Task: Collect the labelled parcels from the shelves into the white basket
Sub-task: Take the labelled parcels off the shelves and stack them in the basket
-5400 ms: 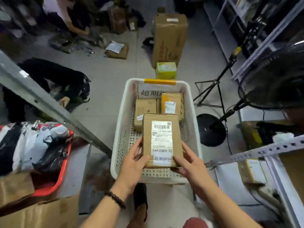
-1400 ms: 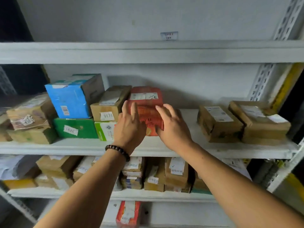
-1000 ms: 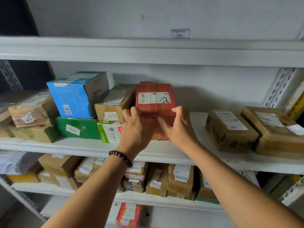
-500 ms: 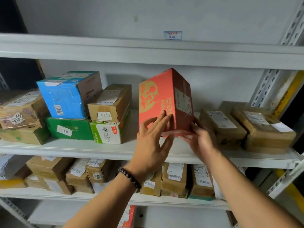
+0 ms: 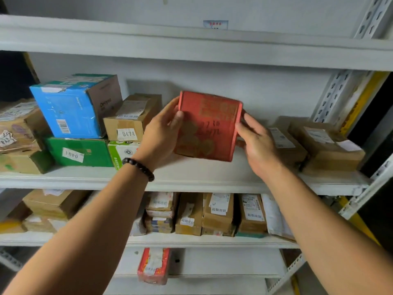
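A red cardboard parcel (image 5: 207,126) with gold print and handwritten numbers is held between my two hands, just above the middle shelf (image 5: 191,177). My left hand (image 5: 162,135) grips its left edge with the thumb on the front face. My right hand (image 5: 257,143) presses against its right side. A black bead bracelet sits on my left wrist. The white basket is out of view.
Left of the red parcel stand a blue box (image 5: 70,107), a green box (image 5: 78,152) and a brown box marked 0474 (image 5: 129,122). Two brown parcels (image 5: 327,143) lie at the right. The lower shelf (image 5: 170,239) holds several labelled parcels. A white metal upright (image 5: 331,92) stands at the right.
The red parcel has been turned in my hands: its large printed face, tipped upright half a second ago, now faces me lower down. Both hands shifted to its side edges.
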